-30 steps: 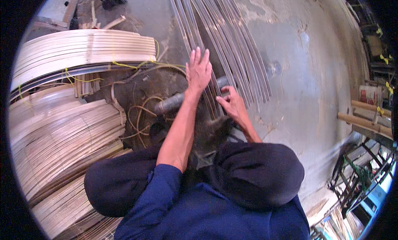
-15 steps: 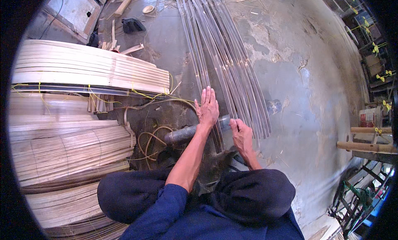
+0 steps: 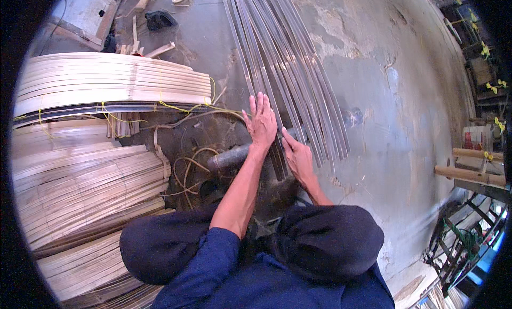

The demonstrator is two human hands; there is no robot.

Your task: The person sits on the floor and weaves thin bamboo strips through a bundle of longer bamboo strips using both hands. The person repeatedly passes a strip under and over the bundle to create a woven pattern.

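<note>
Left hand: my left hand (image 3: 261, 129) lies palm down on the slim strips (image 3: 292, 69), fingers stretched straight and a little apart, gripping nothing.
Right hand: my right hand (image 3: 290, 143) has its index finger extended and the thumb close by, at the strip edge just beside the left palm; I cannot tell if they pinch it.
Strips: long, narrow and flat, grey-brown with a dull sheen, crossed by paler bands partway along; they run from under my hands toward 12 o'clock.
Spread: a few sit under my left palm, their near ends at 6 o'clock of it; the rest fan out toward 1 and 2 o'clock, with uneven ends.
Pipe: a grey pipe (image 3: 228, 158) passes beneath the strips, one end at 8 o'clock.
Cord: loose tan loops (image 3: 186, 173) at 8 o'clock, beyond the pipe's end.
Slats: a pale stack (image 3: 114, 77) at 10 o'clock, yellow ties along its lower edge; looser bundles (image 3: 96, 175) at 9.
Bucket: a white-and-red bucket (image 3: 476, 137) at 3 o'clock, near bamboo poles (image 3: 472, 174); its contents are too small to make out.
Floor: grey, patchy concrete (image 3: 397, 143).
</note>
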